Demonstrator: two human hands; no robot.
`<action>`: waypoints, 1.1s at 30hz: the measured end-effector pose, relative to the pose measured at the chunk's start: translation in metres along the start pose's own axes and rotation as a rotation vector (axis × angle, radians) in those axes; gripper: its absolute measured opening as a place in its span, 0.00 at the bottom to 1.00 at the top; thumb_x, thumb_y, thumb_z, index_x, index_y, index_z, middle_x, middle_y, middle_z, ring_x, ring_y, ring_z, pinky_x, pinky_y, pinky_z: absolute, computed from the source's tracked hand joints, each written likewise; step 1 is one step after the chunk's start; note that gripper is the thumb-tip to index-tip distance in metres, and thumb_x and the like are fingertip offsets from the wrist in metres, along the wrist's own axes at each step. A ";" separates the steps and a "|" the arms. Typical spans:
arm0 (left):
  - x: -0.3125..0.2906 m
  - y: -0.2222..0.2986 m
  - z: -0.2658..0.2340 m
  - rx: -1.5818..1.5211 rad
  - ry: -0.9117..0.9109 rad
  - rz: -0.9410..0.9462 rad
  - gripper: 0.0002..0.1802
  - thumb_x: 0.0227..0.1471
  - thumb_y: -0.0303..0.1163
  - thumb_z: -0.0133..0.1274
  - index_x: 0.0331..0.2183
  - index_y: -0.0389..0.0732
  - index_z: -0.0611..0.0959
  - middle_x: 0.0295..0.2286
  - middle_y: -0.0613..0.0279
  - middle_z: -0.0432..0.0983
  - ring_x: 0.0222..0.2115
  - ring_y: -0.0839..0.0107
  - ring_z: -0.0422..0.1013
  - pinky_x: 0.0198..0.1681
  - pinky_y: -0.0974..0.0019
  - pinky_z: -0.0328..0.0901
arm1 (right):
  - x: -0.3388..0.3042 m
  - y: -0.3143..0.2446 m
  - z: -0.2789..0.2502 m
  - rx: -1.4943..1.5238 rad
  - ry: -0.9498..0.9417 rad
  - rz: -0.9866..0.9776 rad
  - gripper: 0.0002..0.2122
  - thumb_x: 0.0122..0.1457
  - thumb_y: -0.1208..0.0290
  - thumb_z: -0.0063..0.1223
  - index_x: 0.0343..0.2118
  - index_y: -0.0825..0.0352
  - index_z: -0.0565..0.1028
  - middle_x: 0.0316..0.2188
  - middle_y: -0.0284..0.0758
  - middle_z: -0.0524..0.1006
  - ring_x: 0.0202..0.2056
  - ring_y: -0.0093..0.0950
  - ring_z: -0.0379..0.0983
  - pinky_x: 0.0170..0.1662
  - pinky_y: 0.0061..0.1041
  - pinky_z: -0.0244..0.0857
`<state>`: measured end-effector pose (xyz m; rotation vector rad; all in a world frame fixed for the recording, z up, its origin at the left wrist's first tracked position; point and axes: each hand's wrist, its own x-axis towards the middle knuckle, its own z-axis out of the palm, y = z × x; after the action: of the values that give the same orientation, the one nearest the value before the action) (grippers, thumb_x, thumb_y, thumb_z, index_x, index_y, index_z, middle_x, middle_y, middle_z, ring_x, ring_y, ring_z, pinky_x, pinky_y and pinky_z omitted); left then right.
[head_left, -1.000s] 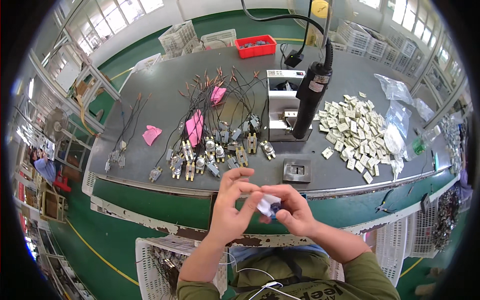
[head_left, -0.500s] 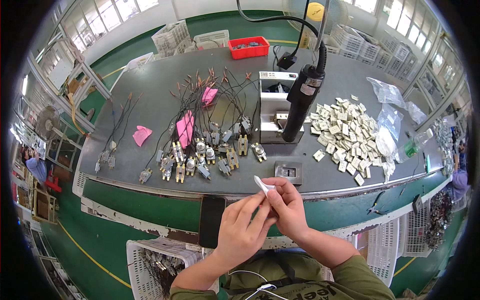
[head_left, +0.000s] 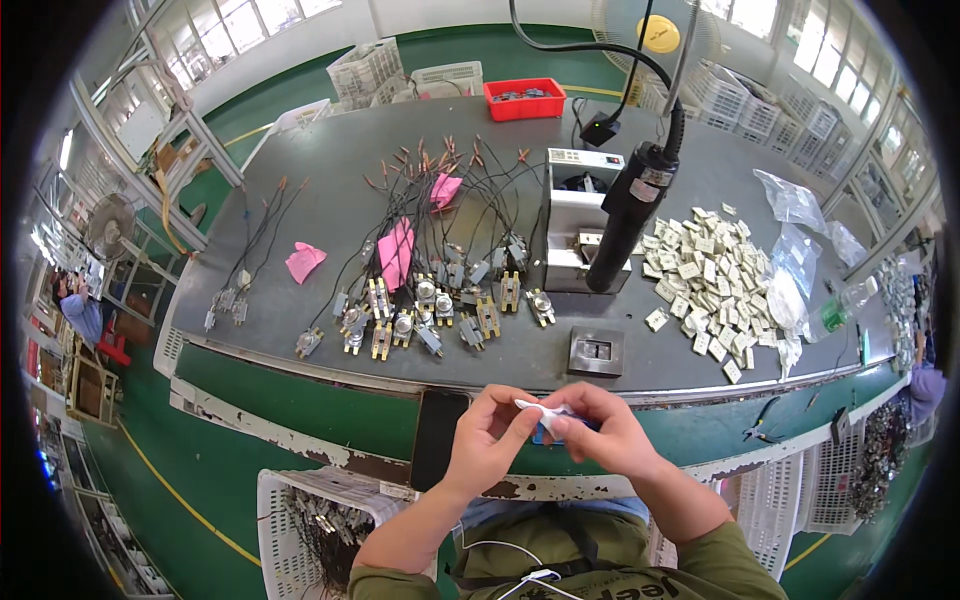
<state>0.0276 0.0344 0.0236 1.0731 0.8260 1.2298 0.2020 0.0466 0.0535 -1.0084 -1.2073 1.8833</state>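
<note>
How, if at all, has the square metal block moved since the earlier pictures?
No: the block keeps its place against the front edge of the table.

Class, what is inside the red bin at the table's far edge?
Small greyish pieces lie inside the red bin; the bottom beneath them is covered and cannot be seen.

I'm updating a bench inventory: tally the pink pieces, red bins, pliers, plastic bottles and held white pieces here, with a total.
Pink pieces: 3
Red bin: 1
Pliers: 1
Plastic bottle: 1
Held white piece: 1
Total: 7
</note>
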 end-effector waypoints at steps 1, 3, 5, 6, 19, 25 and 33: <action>0.000 -0.001 0.000 -0.050 0.005 -0.007 0.09 0.54 0.25 0.52 0.38 0.37 0.73 0.32 0.64 0.74 0.32 0.80 0.70 0.39 0.74 0.64 | -0.004 0.005 0.003 -0.068 0.065 -0.091 0.09 0.59 0.68 0.52 0.39 0.66 0.72 0.23 0.30 0.74 0.17 0.12 0.62 0.18 0.12 0.53; 0.003 -0.003 -0.003 0.018 -0.002 -0.035 0.09 0.54 0.28 0.52 0.38 0.37 0.73 0.32 0.64 0.73 0.33 0.80 0.69 0.37 0.73 0.65 | -0.006 0.011 0.004 -0.133 0.122 -0.186 0.09 0.58 0.69 0.52 0.39 0.67 0.72 0.23 0.31 0.74 0.16 0.12 0.62 0.18 0.11 0.53; 0.015 -0.003 -0.011 0.213 -0.111 0.007 0.12 0.54 0.33 0.53 0.38 0.38 0.73 0.33 0.64 0.72 0.33 0.77 0.69 0.37 0.72 0.64 | -0.006 0.015 0.002 -0.157 0.229 -0.276 0.09 0.57 0.70 0.53 0.38 0.68 0.73 0.22 0.30 0.75 0.17 0.11 0.63 0.18 0.11 0.54; 0.027 0.009 -0.024 0.548 -0.082 0.098 0.15 0.53 0.37 0.54 0.39 0.40 0.73 0.34 0.61 0.71 0.32 0.71 0.69 0.36 0.69 0.64 | -0.006 0.015 0.000 -0.145 0.263 -0.282 0.09 0.57 0.70 0.53 0.38 0.68 0.73 0.20 0.30 0.74 0.16 0.12 0.62 0.18 0.11 0.53; 0.168 -0.017 -0.107 1.466 0.513 -0.138 0.24 0.48 0.50 0.51 0.23 0.35 0.82 0.24 0.47 0.77 0.30 0.51 0.75 0.35 0.55 0.69 | -0.006 0.029 -0.008 -0.114 0.254 -0.117 0.08 0.59 0.71 0.51 0.39 0.69 0.72 0.21 0.31 0.74 0.16 0.13 0.61 0.19 0.13 0.53; 0.182 -0.019 -0.128 1.029 0.503 -0.164 0.20 0.48 0.42 0.48 0.29 0.32 0.80 0.26 0.47 0.77 0.31 0.56 0.75 0.37 0.60 0.67 | -0.009 0.030 -0.012 -0.090 0.229 -0.139 0.09 0.59 0.70 0.51 0.40 0.68 0.72 0.21 0.29 0.74 0.17 0.12 0.61 0.19 0.12 0.53; 0.159 0.000 -0.136 0.134 0.495 -0.028 0.13 0.59 0.38 0.42 0.37 0.38 0.71 0.28 0.60 0.77 0.27 0.73 0.71 0.32 0.68 0.64 | -0.009 0.033 -0.014 -0.069 0.233 -0.143 0.09 0.59 0.69 0.51 0.40 0.66 0.73 0.21 0.27 0.73 0.18 0.10 0.60 0.20 0.12 0.52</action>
<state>-0.0708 0.2159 -0.0090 0.8656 1.3109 1.4571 0.2143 0.0338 0.0212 -1.1136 -1.1790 1.5762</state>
